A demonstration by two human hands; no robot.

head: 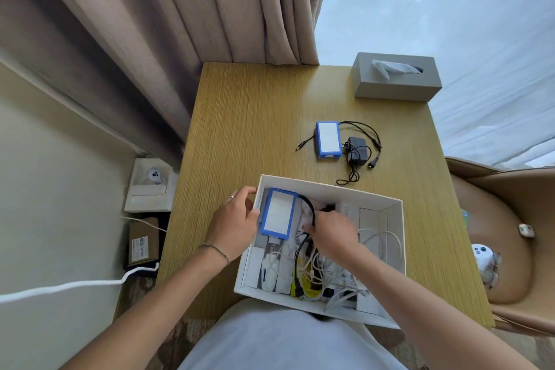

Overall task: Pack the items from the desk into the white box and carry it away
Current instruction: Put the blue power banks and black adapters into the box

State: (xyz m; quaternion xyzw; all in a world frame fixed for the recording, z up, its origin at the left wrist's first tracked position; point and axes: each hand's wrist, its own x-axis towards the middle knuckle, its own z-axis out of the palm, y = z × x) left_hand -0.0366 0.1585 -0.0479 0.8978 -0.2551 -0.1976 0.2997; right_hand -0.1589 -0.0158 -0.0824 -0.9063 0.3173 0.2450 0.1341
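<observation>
The white box [330, 186] sits at the near edge of the wooden desk [240, 129], full of white cables, small cartons and black leads. A blue battery pack [277, 215] lies in its far left corner. My left hand [234, 219] grips the box's left wall beside that pack. My right hand [330, 231] is inside the box, fingers closed on the pack's black cable [310, 210]. A second blue battery pack [328, 139] with a black power adapter [356, 151] and black leads lies on the desk beyond the box.
A grey tissue box [396, 76] stands at the desk's far right corner. Curtains hang behind the desk. A tan chair [504, 249] with small items is on the right. On the floor to the left lie an open white carton [150, 186], a brown box [143, 242] and a white cord.
</observation>
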